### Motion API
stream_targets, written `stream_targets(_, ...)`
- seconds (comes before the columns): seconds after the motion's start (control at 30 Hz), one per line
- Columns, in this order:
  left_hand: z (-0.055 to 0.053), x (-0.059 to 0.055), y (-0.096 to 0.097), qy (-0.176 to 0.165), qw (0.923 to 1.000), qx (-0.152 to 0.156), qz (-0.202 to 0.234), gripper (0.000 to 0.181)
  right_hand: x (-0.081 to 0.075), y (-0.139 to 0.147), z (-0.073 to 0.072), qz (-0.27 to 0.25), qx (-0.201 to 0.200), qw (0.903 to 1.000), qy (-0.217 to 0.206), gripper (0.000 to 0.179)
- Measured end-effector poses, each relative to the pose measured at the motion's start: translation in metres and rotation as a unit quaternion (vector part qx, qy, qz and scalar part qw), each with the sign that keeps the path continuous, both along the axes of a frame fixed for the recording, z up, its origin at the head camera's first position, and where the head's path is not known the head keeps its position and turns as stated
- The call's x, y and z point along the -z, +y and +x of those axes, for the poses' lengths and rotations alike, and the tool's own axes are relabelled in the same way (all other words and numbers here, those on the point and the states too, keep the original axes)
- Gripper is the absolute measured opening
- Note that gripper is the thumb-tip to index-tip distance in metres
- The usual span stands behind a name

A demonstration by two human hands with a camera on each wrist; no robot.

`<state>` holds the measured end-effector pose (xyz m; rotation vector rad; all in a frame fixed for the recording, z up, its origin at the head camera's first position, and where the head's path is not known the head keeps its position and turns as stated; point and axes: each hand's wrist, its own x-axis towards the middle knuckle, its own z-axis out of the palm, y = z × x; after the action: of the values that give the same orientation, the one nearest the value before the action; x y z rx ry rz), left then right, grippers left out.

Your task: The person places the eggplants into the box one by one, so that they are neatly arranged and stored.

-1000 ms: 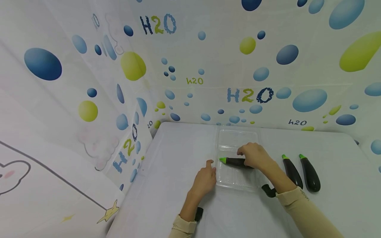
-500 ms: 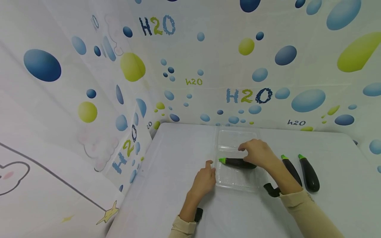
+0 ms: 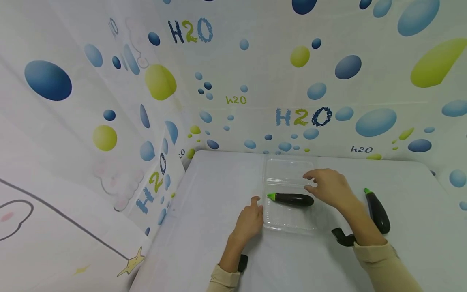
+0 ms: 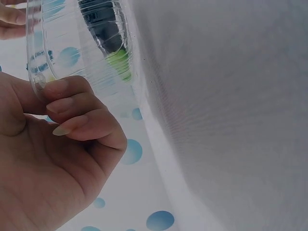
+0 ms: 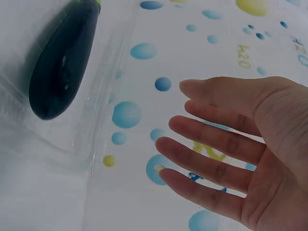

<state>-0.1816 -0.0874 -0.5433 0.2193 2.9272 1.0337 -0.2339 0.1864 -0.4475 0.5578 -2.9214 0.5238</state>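
A dark eggplant (image 3: 294, 199) with a bright green tip lies crosswise in the near part of a clear plastic box (image 3: 290, 225). At the box's left edge is my left hand (image 3: 249, 219); in the left wrist view the left hand (image 4: 72, 130) pinches the rim between thumb and curled fingers. My right hand (image 3: 332, 188) hovers by the box's right edge with nothing in it. Its fingers are spread and gently bent in the right wrist view, where the right hand (image 5: 231, 144) is apart from the eggplant (image 5: 65, 62).
Another eggplant (image 3: 378, 211) with a green tip lies on the white table (image 3: 219, 174) to the right, partly behind my right forearm. The box's lid half (image 3: 288, 168) lies opened toward the back. A white wall sheet (image 3: 255, 61) with coloured dots stands behind.
My right hand let go of the eggplant, leaving it in the box, and moved up and right. A second loose eggplant on the right is now hidden behind the right arm. The left hand stays.
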Motion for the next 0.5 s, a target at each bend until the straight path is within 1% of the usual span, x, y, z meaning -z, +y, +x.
stream_targets(0.27,0.000,0.000,0.000,-0.003,1.0000,0.001,0.007,0.043,-0.004,0.022,0.010,-0.006,0.047,0.9989,-0.005,0.030)
stream_targets(0.5,0.001,0.000,0.000,-0.010,0.9999,-0.003,0.012,0.043,0.006,0.043,0.015,-0.015,0.086,0.9962,-0.007,0.031)
